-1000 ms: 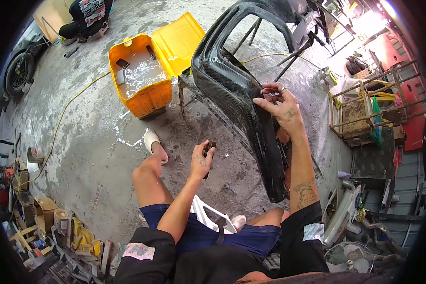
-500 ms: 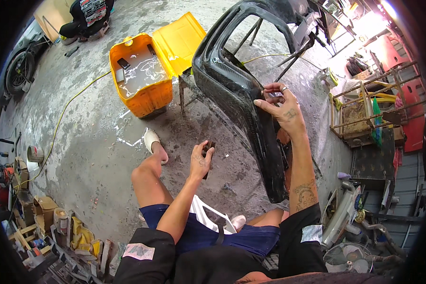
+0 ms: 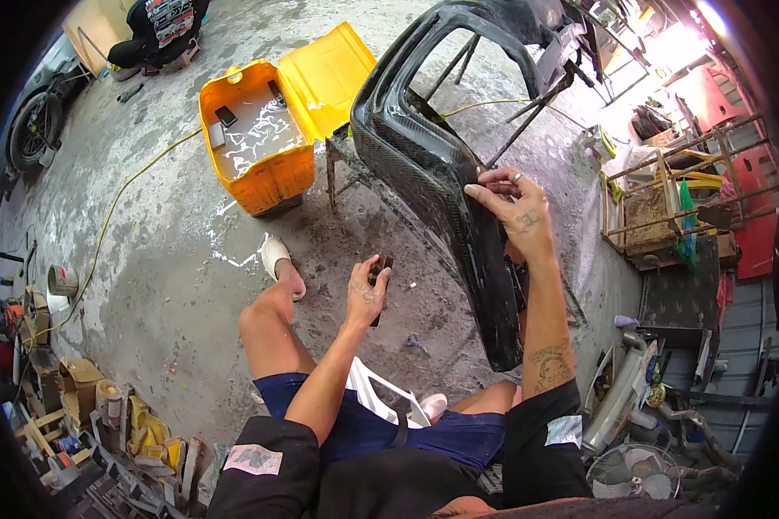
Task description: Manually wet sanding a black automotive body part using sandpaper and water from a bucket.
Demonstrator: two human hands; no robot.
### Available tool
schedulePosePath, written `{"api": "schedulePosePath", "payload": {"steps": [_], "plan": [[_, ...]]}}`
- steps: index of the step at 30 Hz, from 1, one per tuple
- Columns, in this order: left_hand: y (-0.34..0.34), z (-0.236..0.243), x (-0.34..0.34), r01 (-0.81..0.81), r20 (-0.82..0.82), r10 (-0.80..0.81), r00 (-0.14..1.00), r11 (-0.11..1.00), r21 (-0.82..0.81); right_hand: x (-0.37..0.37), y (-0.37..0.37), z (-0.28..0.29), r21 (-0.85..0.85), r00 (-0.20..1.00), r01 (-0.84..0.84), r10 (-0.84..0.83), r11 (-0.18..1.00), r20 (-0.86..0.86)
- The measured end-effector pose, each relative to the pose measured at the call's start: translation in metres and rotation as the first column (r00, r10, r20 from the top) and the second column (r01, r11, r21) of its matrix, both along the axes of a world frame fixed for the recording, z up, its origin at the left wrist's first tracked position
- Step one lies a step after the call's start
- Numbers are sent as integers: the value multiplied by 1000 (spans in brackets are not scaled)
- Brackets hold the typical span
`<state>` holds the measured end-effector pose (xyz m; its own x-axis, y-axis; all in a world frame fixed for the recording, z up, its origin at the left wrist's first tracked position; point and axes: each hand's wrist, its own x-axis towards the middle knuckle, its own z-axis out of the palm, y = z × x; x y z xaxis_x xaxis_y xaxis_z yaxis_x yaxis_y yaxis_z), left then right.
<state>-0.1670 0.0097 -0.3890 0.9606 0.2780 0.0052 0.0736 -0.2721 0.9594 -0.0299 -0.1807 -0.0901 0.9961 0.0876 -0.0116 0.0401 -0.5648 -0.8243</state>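
A glossy black carbon-fibre car body panel (image 3: 420,147) with a large opening rests on a metal stand in front of me. My right hand (image 3: 515,208) is closed at the panel's right edge, its thumb against the surface and its fingers curled beside it. What lies between those fingertips is partly hidden. Lower and to the left, my left hand (image 3: 368,292) grips a small dark brown block (image 3: 377,275), held apart from the panel above the floor.
A yellow bin (image 3: 268,177) of cloudy water, its lid open, stands left of the panel with dark pieces in it. A yellow hose (image 3: 117,208) crosses the floor. Someone crouches at the far left near a car wheel (image 3: 36,130). A rusty rack (image 3: 666,199) and a fan (image 3: 636,471) are at right.
My right hand has shifted slightly down along the panel's edge, and its forearm has moved a little to the left. The left hand with the block stays almost still.
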Motion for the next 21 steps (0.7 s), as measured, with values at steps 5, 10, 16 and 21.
{"api": "schedulePosePath", "payload": {"steps": [5,10,16,21], "plan": [[7,50,9,-104,139,110,984,993,-54,-30,-11,-64,-189,918,-32,104,981,383],[18,171,33,-95,440,27,898,986,134,-45,9,-59,-294,965,80,0,952,263],[-14,222,66,-134,607,-248,755,847,514,-42,7,-66,-198,981,76,-38,977,190],[-12,239,102,-179,613,-222,758,834,523,-41,7,-58,-236,971,61,-3,970,239]]}}
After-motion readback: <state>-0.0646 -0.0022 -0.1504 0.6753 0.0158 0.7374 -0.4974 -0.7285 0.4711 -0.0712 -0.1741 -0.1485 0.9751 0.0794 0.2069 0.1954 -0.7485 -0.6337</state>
